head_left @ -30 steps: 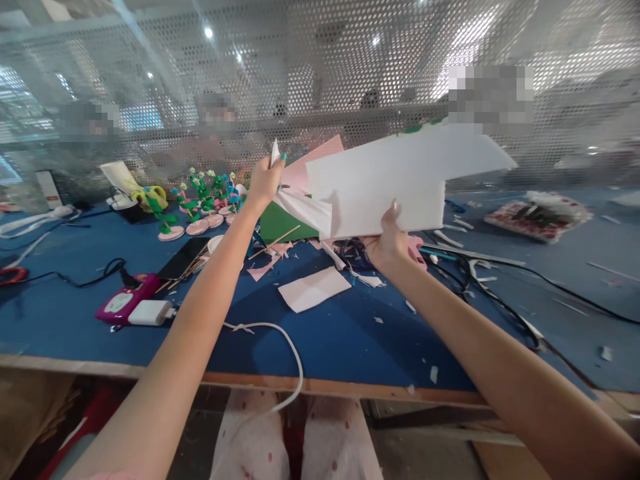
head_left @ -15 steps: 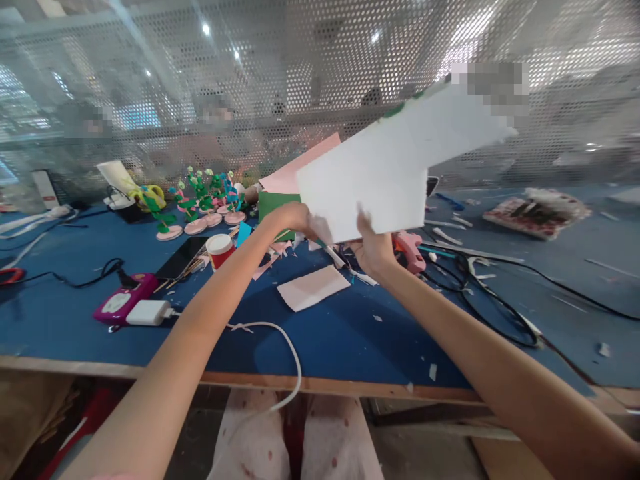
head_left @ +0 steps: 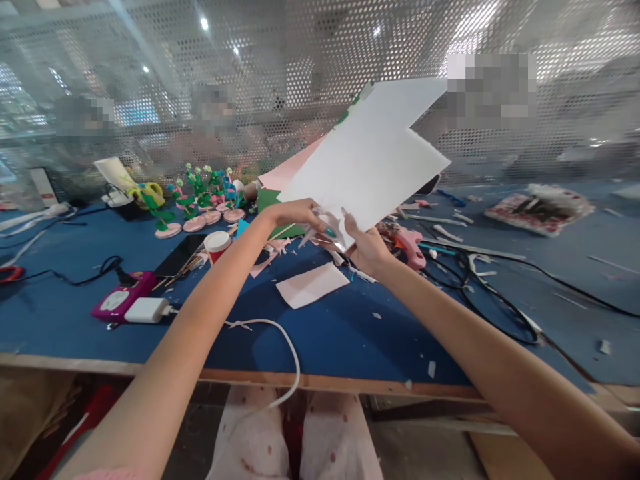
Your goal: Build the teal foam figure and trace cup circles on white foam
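Head view: the right hand (head_left: 367,247) pinches the lower edge of a large white sheet (head_left: 370,160), thumb laid on the near face, and holds it tilted up off the blue table (head_left: 350,333), its top corner against the mesh screen (head_left: 300,67). The left hand (head_left: 295,215) sits at the sheet's lower left corner, fingers curled, just beside the right hand. It is blurred there, so I cannot tell whether it grips the sheet or only touches it.

Behind the sheet's left edge a pink sheet (head_left: 290,170) sticks out, and a green sheet (head_left: 267,200) lies under that. Below the sheet, flat on the table, lies a small white paper (head_left: 311,285). Just right of the sheet's lower edge lies a pink glue gun (head_left: 407,243), with black cables (head_left: 490,300) looping further right. Left of the sheet stand paper flowers (head_left: 200,200) on round pink bases. Nearer, still left of the sheet, are a cup (head_left: 219,245), a dark phone (head_left: 183,253), a pink device (head_left: 120,303) and a white charger (head_left: 145,310) touching it. A white cord (head_left: 287,347) curls well below the sheet, over the table's edge.
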A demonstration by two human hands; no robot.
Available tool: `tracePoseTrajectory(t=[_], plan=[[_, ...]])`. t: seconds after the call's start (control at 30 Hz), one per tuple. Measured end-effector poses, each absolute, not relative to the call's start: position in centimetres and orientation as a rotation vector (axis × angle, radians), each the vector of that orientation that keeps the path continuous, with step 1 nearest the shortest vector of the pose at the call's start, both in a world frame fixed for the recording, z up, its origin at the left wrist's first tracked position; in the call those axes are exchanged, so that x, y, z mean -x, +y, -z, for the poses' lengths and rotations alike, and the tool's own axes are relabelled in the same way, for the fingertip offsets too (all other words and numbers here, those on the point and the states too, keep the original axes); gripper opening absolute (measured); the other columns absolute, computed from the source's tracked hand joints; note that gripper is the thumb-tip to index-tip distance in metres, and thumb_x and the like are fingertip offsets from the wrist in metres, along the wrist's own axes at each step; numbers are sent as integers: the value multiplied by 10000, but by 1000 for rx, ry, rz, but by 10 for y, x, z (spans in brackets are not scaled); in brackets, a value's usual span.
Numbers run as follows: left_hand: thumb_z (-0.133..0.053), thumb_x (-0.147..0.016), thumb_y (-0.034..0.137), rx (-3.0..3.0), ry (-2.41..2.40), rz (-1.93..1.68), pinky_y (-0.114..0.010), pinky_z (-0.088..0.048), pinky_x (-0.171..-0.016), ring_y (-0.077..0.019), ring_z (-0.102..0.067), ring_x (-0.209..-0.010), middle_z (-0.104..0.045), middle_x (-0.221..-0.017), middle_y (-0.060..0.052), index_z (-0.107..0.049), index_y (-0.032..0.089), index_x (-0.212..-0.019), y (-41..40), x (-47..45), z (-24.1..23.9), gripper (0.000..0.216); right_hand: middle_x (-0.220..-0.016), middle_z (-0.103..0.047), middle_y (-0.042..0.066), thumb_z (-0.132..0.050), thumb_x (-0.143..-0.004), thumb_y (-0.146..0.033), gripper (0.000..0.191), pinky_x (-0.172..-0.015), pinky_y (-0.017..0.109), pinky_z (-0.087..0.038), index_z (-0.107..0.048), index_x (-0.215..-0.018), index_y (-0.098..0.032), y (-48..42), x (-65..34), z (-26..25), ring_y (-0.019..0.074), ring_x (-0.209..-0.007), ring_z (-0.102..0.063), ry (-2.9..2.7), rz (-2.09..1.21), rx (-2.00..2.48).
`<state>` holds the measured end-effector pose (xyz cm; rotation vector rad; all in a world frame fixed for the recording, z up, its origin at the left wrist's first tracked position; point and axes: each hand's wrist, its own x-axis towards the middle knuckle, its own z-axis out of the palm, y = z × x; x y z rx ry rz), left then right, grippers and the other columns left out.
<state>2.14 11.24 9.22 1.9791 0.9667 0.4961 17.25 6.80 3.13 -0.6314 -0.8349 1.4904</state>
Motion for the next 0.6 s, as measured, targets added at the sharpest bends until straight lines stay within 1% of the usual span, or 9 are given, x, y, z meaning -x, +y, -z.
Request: tracePoseTrajectory(t=[0.07, 0.2, 0.3, 0.37, 0.43, 0.5, 0.6], plan=[[-634, -535, 66, -1916, 954, -500, -219, -418, -626, -92, -551, -568, -634, -596, 22, -651, 140, -582, 112, -20, -92, 89, -826, -709, -18, -650, -758, -193, 180, -748, 440, -581, -622, -933, -222, 71, -175, -30, 204, -898, -675, -846, -1508, 656], [-591, -533, 31, -1758, 926, -534, -199, -408, -563, -83, -553, -528, -628, -573, 8, -622, 104, -580, 118, -10, -91, 92, -889, -713, -14, -644, -747, -134, 312, -759, 431, -576, -601, -1040, -232, 75, -180, -31, 189, -868, -682, -819, -1502, 656], [-523, -541, 10, -1614, 927, -770, -177, -380, -504, -58, -513, -471, -573, -522, 36, -562, 111, -570, 127, 3, -91, 112, -957, -706, 20, -663, -729, -128, 371, -744, 459, -576, -591, -1080, -226, 76, -185, -33, 210, -859, -685, -825, -1536, 590], [-512, -553, 18, -1558, 961, -931, -171, -390, -513, -53, -511, -484, -549, -530, 53, -538, 128, -594, 132, 10, -92, 120, -947, -706, 35, -665, -726, -128, 338, -708, 466, -583, -602, -1047, -211, 77, -186, -34, 218, -818, -691, -840, -1553, 573], [-530, -567, 39, -1565, 1051, -1005, -178, -408, -541, -59, -517, -513, -538, -546, 57, -525, 138, -602, 135, 12, -93, 105, -897, -711, 31, -651, -732, -124, 292, -680, 453, -589, -609, -1010, -201, 76, -187, -34, 208, -769, -694, -857, -1546, 598], [-545, -573, 56, -1611, 1159, -1048, -196, -418, -564, -68, -508, -527, -522, -547, 54, -517, 142, -588, 135, 9, -95, 91, -876, -712, 24, -629, -747, -124, 290, -666, 455, -588, -598, -1025, -201, 75, -187, -34, 199, -734, -695, -884, -1542, 636], [-557, -562, 60, -1747, 1320, -1125, -224, -417, -594, -89, -487, -549, -475, -519, 47, -493, 146, -534, 136, 5, -97, 110, -901, -710, 42, -614, -761, -126, 313, -659, 485, -576, -583, -1065, -193, 73, -186, -34, 211, -719, -699, -893, -1552, 676]])
